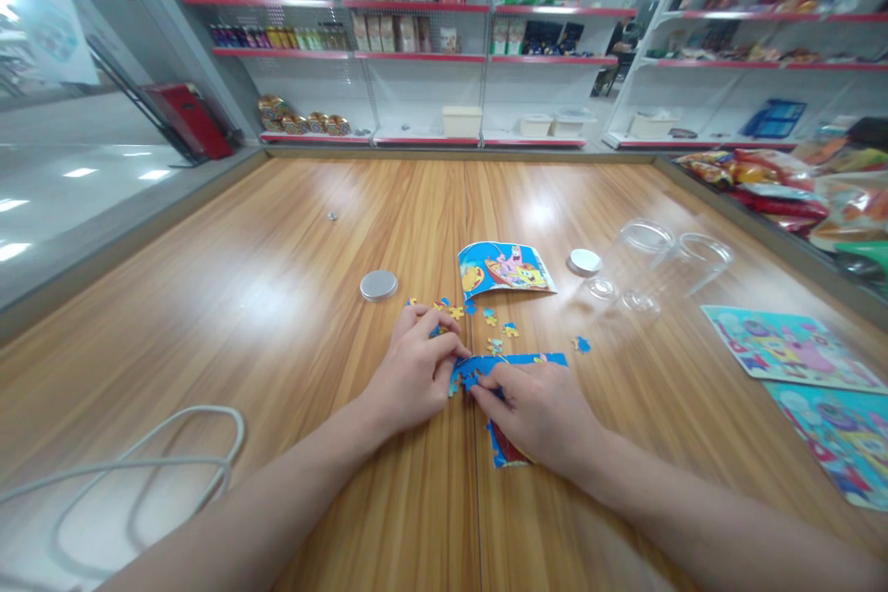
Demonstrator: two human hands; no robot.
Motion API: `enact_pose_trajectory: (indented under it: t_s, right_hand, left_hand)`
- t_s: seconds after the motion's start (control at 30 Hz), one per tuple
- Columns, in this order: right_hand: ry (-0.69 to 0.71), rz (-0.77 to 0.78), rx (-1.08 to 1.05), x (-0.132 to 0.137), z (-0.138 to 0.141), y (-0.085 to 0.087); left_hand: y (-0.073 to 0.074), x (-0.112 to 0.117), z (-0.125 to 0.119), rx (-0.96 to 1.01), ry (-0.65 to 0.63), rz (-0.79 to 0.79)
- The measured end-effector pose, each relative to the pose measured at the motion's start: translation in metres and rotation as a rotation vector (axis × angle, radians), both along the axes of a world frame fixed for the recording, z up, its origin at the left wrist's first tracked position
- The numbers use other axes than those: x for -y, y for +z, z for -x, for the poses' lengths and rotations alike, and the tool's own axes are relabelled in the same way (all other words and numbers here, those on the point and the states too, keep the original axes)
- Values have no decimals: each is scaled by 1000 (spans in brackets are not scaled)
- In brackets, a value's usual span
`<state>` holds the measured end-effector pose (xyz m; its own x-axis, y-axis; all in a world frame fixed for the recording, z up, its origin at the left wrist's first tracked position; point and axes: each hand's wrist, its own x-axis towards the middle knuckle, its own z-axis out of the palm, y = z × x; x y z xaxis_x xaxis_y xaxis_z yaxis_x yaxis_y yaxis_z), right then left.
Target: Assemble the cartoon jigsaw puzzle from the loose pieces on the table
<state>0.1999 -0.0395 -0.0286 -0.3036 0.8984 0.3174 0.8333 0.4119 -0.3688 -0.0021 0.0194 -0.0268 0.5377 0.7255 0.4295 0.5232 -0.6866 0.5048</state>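
Note:
A partly joined jigsaw puzzle (527, 359) with a blue top edge lies flat on the wooden table. At its upper left corner, my left hand (416, 365) has its fingers curled, with the fingertips pressed on the edge. My right hand (545, 412) covers much of the puzzle and pinches a blue puzzle piece (470, 380) by the left edge. Below the right hand a dark red section (509, 449) shows. Loose puzzle pieces (511, 330) are scattered beyond the hands, some partly behind the left fingers. Farther back lies a curled cartoon picture card (506, 268).
A silver round lid (378, 285) and a white lid (585, 262) lie farther back. Two clear plastic jars (635, 259) stand right. Cartoon sheets (795, 347) overlap near the right edge. A white cable (173, 462) loops at left. One loose piece (581, 345) sits apart.

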Motion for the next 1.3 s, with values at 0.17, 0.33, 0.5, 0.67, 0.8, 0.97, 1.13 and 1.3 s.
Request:
enact_pose_trajectory:
  t_s: [0.17,0.33,0.5,0.67,0.8,0.97,1.13,1.3]
  right_hand:
    - [3,-38,-27,-1,-1,-4]
    - [-3,-54,-40,-2,-1,-4]
    - [0,-61,-34,-2,-1,-4]
    - [38,17,-16,-3,0,-2]
    - [64,52,-5,-2,1,0]
    - [76,12,-4,0,0,1]
    - [199,-13,-14,2,-3,3]
    - [206,2,8,2,-3,4]
  left_hand:
    - [1,0,1,-9,2,12]
    - [4,1,0,-40,3,20]
    - [5,2,-1,-29,5,33]
    - [4,2,0,3,-17,31]
    - [3,1,0,17,-18,24]
    - [3,1,0,14,-16,29]
    - [4,0,1,14,2,40]
    - [4,0,2,9,28,50]
